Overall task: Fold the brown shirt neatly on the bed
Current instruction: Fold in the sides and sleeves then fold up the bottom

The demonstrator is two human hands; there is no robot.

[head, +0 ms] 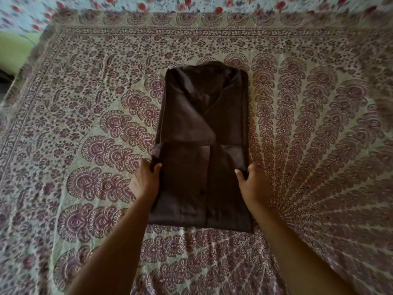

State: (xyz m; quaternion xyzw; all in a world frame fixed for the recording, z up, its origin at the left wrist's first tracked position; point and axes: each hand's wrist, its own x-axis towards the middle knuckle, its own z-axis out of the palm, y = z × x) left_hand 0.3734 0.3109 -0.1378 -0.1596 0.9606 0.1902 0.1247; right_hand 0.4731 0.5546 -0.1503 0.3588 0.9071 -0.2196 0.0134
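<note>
We reach both bare forearms forward and slightly inward, our left hand (145, 179) and right hand (253, 183) level with each other and apart, each thumb turned inward on top with fingers curled under, pinching.

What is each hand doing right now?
Left hand: closed, pinching the brown shirt's left edge.
Right hand: closed, pinching its right edge.

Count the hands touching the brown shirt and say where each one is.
2. The left hand grips the brown shirt at its left edge; the right hand grips its right edge, level with it.
</note>
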